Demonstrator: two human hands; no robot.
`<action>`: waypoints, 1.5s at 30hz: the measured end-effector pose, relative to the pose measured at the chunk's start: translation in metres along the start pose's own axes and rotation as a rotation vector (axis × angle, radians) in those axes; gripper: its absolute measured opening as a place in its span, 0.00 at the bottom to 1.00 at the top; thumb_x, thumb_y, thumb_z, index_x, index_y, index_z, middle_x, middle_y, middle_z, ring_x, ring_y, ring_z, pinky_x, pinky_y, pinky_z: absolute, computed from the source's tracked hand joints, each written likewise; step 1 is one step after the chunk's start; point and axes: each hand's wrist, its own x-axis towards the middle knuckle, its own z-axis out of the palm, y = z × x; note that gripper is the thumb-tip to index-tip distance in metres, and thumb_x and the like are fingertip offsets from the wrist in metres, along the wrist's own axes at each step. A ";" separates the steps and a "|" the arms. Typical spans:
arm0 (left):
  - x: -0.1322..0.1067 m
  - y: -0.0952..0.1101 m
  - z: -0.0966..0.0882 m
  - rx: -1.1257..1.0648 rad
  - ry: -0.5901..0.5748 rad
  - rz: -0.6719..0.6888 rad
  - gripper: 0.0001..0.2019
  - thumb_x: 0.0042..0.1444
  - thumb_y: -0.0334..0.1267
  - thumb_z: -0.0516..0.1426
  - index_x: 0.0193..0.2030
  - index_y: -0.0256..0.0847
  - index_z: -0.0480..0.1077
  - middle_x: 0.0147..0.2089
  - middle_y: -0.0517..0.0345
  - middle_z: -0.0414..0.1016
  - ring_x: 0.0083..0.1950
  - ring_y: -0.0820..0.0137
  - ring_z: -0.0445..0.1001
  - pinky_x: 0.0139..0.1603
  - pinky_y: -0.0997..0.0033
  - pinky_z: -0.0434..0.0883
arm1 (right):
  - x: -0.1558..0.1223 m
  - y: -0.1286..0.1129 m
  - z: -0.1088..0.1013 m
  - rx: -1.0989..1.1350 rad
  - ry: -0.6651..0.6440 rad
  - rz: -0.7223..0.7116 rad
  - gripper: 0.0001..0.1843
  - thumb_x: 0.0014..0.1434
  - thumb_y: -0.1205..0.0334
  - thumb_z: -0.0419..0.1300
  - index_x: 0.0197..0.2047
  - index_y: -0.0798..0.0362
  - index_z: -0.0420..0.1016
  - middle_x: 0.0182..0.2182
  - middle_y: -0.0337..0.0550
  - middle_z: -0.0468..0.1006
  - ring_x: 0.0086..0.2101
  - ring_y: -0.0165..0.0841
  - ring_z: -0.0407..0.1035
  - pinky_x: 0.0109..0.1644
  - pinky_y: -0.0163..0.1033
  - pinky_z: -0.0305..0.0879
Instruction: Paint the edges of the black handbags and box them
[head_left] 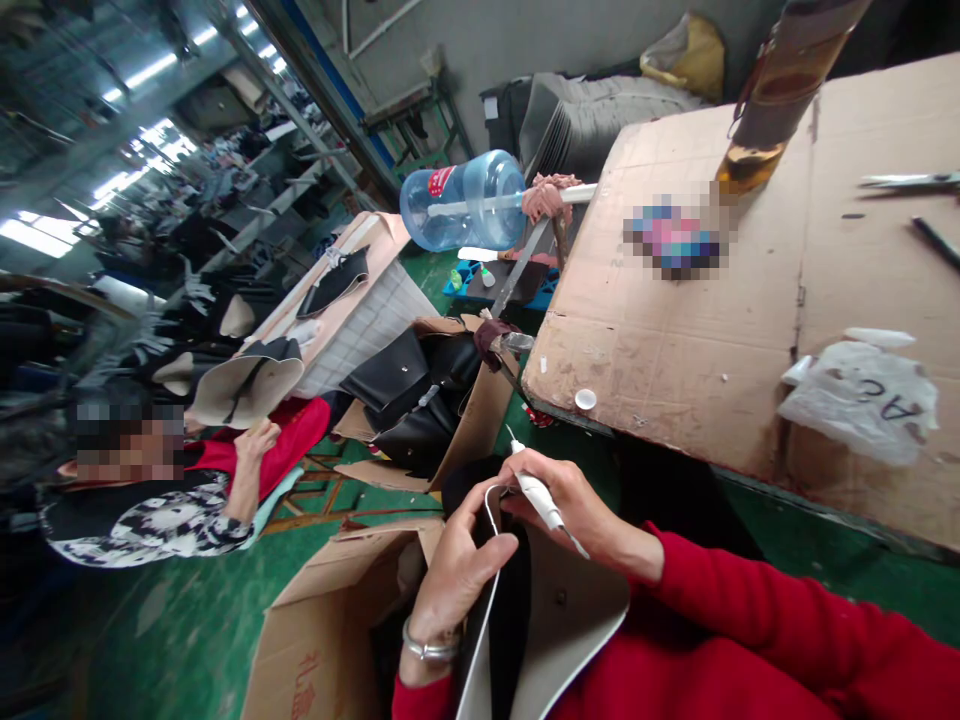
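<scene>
My left hand (457,570) is closed on the edge of a black and beige leather piece (555,620) that rests in my lap. Its thumb presses the white-edged rim. My right hand (577,505) grips a small white pen-like tool (540,495), its thin tip pointing up and away, just above the same piece. Both sleeves are red, and a silver bracelet circles my left wrist.
A cardboard-covered table (675,330) stands at the right, with a brown bottle (780,90), scissors (911,182) and a crumpled plastic bag (862,395). An open cardboard box (322,630) lies below my hands. Another box holds black bags (405,390). Another person in red sits at the left holding a leather piece (240,390).
</scene>
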 end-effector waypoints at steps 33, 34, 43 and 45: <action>0.049 -0.004 0.066 -0.351 0.194 -0.229 0.21 0.39 0.49 0.75 0.36 0.37 0.83 0.34 0.52 0.84 0.34 0.63 0.79 0.39 0.69 0.74 | -0.013 0.007 -0.083 -0.188 0.289 -0.120 0.14 0.73 0.56 0.59 0.59 0.48 0.74 0.41 0.46 0.82 0.37 0.37 0.77 0.44 0.39 0.71; 0.052 -0.004 0.068 -0.355 0.174 -0.242 0.21 0.39 0.49 0.76 0.35 0.37 0.83 0.33 0.53 0.83 0.33 0.64 0.78 0.37 0.69 0.73 | -0.016 0.007 -0.095 -0.204 0.295 -0.132 0.18 0.72 0.55 0.60 0.62 0.48 0.74 0.43 0.47 0.83 0.38 0.38 0.78 0.45 0.40 0.72; 0.080 -0.014 0.087 -0.271 0.082 -0.202 0.16 0.43 0.46 0.74 0.29 0.35 0.79 0.26 0.59 0.77 0.26 0.74 0.70 0.30 0.76 0.66 | -0.011 0.017 -0.144 -0.282 0.537 0.002 0.14 0.66 0.49 0.65 0.43 0.51 0.81 0.36 0.44 0.83 0.33 0.38 0.76 0.37 0.39 0.70; 0.088 -0.015 0.089 -0.285 0.084 -0.211 0.16 0.42 0.45 0.74 0.27 0.35 0.78 0.24 0.60 0.75 0.25 0.74 0.68 0.28 0.77 0.65 | -0.007 0.021 -0.140 -0.265 0.535 0.031 0.14 0.66 0.48 0.66 0.42 0.51 0.80 0.33 0.41 0.82 0.29 0.35 0.74 0.32 0.37 0.67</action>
